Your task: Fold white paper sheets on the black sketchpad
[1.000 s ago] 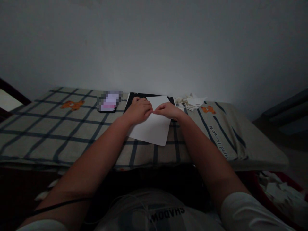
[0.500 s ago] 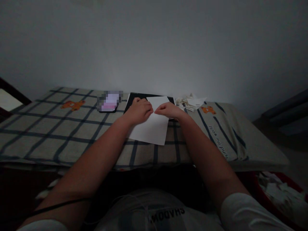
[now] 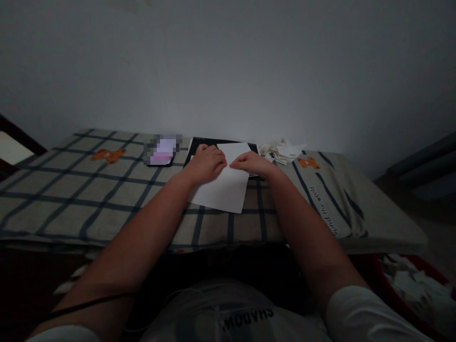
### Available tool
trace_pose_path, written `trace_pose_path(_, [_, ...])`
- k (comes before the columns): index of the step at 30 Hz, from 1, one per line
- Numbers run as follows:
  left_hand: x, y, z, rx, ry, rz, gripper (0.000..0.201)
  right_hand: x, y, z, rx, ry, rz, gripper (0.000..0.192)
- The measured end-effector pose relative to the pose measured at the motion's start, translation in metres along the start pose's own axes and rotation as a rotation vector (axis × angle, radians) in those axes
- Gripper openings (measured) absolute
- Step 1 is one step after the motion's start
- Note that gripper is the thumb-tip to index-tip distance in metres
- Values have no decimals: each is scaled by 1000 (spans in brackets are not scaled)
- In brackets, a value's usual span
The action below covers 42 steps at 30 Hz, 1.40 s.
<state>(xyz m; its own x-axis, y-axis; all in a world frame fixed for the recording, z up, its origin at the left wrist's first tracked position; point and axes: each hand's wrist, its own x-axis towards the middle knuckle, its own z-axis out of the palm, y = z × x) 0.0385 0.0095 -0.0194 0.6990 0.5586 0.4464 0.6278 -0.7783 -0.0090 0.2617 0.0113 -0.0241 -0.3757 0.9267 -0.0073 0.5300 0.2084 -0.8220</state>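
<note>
A sheet of white paper (image 3: 228,192) lies partly over a black-covered notebook (image 3: 221,141) with punched holes along its far edge. My left hand (image 3: 208,163) rests on the paper with its fingers curled and pressed together near the sheet's middle. From the other side, my right hand (image 3: 251,163) pinches at the paper, thumb and forefinger together. The two sets of fingertips almost meet, a narrow gap apart. Between the fingers the exact grip on the sheet is too small to make out. The paper's near corner reaches past the notebook onto the cloth.
Checked cloth (image 3: 64,209) covers the table against a pale wall. A phone (image 3: 162,151) with a blurred screen lies to the left. Crumpled paper scraps (image 3: 283,151) sit right of the notebook. Below the table's right end stands a red bin (image 3: 381,280) holding paper scraps.
The near edge of the paper has shifted slightly up and left. My right fingertips have moved a little to the right; my left hand stays in place.
</note>
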Motion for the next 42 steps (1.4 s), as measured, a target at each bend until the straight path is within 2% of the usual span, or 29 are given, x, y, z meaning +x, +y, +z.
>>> trace_pose_path(9, [0,4,1,-31,-10,-11,28,2,-7,4,-139,31,-114,30])
trace_pose_path(20, [0,-4,-1,-22,2,-27,27,-2,-3,-4,-59,17,-37,24])
trace_pose_path(23, [0,-3,0,-5,-1,-24,27,-2,-4,-5,-63,10,-3,27])
trace_pose_path(27, [0,1,3,18,12,-20,28,0,-5,-2,-129,19,-56,34])
trace_pose_path(30, [0,1,2,32,29,-25,30,0,-6,-1,-148,29,-87,29])
trace_pose_path(36, [-5,-13,-11,14,57,-167,37,-3,-9,-6,-167,90,-79,26])
trace_pose_path(42, [-9,-29,-7,-49,-40,-177,31,-3,-7,-8,-208,113,-43,24])
